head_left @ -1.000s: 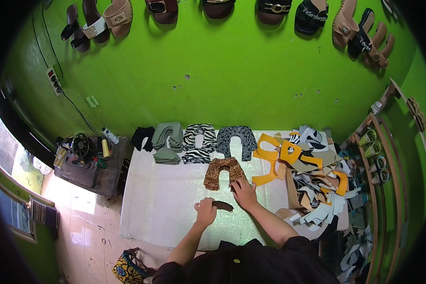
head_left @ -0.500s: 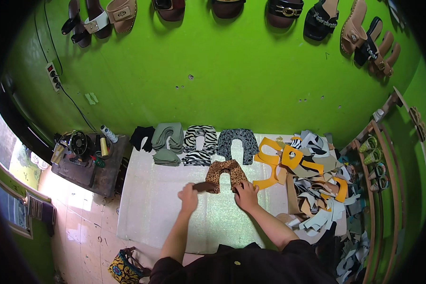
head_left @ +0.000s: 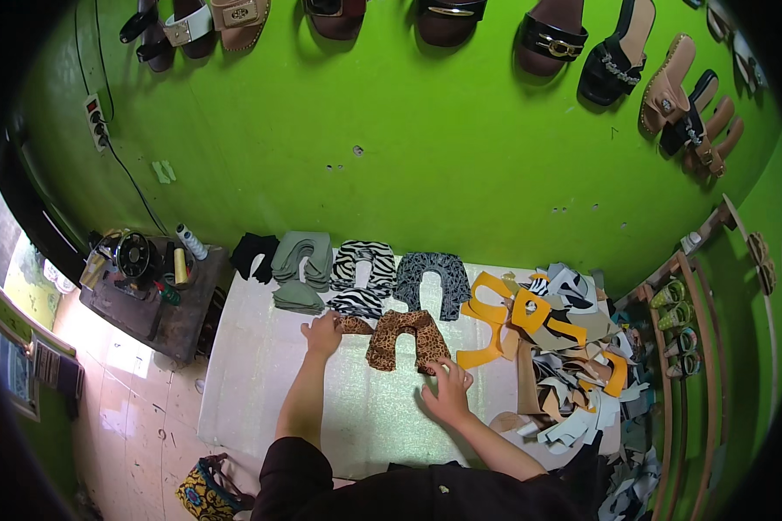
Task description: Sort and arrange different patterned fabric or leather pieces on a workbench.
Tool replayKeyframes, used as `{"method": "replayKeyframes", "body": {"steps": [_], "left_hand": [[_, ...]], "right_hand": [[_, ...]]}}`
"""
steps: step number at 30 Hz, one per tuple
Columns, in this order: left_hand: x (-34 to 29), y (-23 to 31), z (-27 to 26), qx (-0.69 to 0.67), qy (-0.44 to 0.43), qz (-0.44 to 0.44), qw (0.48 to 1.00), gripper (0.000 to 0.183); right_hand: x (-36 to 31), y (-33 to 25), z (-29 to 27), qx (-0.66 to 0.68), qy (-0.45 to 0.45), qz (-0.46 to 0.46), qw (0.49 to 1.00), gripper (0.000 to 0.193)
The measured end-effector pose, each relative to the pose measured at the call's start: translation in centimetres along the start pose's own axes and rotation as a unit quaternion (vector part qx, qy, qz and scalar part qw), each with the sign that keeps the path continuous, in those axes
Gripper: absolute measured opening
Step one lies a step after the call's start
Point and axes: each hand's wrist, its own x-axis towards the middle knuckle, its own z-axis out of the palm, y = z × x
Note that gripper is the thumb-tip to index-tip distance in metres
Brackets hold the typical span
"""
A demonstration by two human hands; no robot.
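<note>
Brown leopard-print strip (head_left: pixel 356 325), gripped by the left hand (head_left: pixel 323 333), has moved leftward, now separate from the matching stack (head_left: pixel 394 337). The right hand (head_left: pixel 448 391) (fingers spread) is empty.

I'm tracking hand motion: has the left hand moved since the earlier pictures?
Yes. Against the table, the left hand has moved left and away from the person's body, toward the green stack.

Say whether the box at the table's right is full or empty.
Full: cut scraps heap to the top of the box and spill beyond; its bottom is hidden.
</note>
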Motion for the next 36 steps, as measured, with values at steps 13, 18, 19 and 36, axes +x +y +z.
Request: {"method": "replayKeyframes", "body": {"steps": [13, 18, 19, 36], "left_hand": [[-8.2, 7.7, 4.7, -0.093, 0.093, -0.042, 0.990, 0.057], [-7.7, 9.2, 4.9, -0.068, 0.040, -0.066, 0.995, 0.061], [-7.6, 9.3, 5.2, -0.052, 0.039, -0.068, 0.996, 0.060], [-6.6, 11.7, 8.1, 0.000, 0.033, -0.018, 0.999, 0.057]], "right_hand": [[5.4, 4.0, 3.0, -0.022, 0.007, 0.266, 0.964, 0.087], [7.6, 3.0, 3.7, -0.079, -0.047, 0.232, 0.968, 0.088], [7.8, 2.7, 3.7, -0.108, -0.090, 0.231, 0.963, 0.086], [7.8, 4.6, 2.4, -0.111, -0.026, 0.281, 0.953, 0.063]]}}
